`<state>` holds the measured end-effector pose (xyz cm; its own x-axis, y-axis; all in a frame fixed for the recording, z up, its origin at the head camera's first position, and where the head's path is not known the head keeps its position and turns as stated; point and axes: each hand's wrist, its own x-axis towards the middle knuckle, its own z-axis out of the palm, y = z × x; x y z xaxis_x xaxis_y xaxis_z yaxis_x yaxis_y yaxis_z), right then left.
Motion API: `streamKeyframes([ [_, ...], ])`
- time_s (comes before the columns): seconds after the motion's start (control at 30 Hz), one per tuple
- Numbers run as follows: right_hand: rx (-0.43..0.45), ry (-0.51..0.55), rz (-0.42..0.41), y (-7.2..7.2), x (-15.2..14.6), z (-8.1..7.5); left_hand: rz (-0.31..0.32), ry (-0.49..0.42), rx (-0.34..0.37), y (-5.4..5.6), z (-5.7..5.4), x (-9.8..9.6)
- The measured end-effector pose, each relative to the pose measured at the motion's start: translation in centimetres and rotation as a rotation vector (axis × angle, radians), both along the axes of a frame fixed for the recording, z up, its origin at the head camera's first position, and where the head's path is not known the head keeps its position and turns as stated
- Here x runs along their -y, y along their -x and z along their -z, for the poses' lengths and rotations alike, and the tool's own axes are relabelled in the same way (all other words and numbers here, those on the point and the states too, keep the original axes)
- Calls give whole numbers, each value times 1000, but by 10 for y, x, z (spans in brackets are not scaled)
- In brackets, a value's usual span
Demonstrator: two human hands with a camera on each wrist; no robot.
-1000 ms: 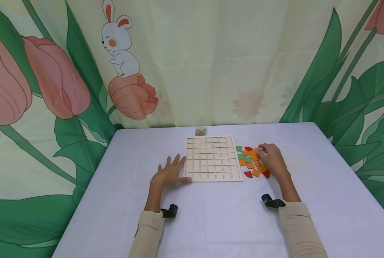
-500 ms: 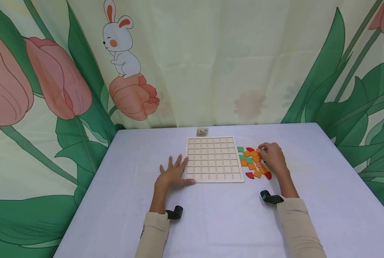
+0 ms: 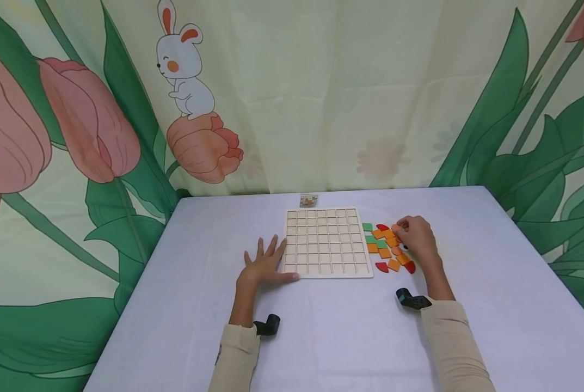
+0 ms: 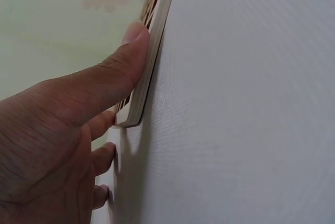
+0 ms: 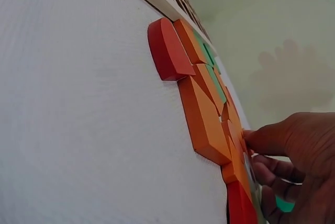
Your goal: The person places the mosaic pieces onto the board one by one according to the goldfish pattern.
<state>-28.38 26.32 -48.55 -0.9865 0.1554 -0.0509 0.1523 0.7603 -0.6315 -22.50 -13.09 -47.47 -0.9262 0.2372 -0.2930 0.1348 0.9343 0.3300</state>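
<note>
Wooden grid board flat on white cloth, loose coloured pieces just beside its right edge, presumably for short reach. Left hand spread wide, thumb on near-left corner, probably to steady it. Right hand bent, fingertips at orange piece; cannot tell whether pinching.

A white-covered table is stretching out before me. Toward its far side a pale gridded board is lying flat, and just beyond, by the far edge, a small patterned item is resting, too tiny for me to be making out. To the board's right I am seeing green squares lying close by, orange squares crowding beside them, and red curved pieces sitting toward the near and far sides.
</note>
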Motion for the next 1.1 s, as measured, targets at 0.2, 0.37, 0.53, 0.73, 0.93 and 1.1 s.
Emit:
streamKeyframes([
  [0.2, -22, -24, -13, 3, 0, 1, -2, -12, -12, -1, -1, 1],
  [0.37, -31, -29, -14, 2, -1, 0, -6, -19, -15, 0, -1, 1],
  [0.53, -40, -35, -7, -1, 1, 0, 0, -9, -17, 1, 2, 1],
  [0.73, -95, -52, -4, -5, 7, 1, -3, -6, -13, -1, 2, -1],
  [0.93, -125, -36, -63, 0, 19, -4, -4, -5, -8, -1, 0, 0],
  [1.1, -119, -38, -169, 3, 35, -8, -4, -3, -15, -1, 2, 0],
])
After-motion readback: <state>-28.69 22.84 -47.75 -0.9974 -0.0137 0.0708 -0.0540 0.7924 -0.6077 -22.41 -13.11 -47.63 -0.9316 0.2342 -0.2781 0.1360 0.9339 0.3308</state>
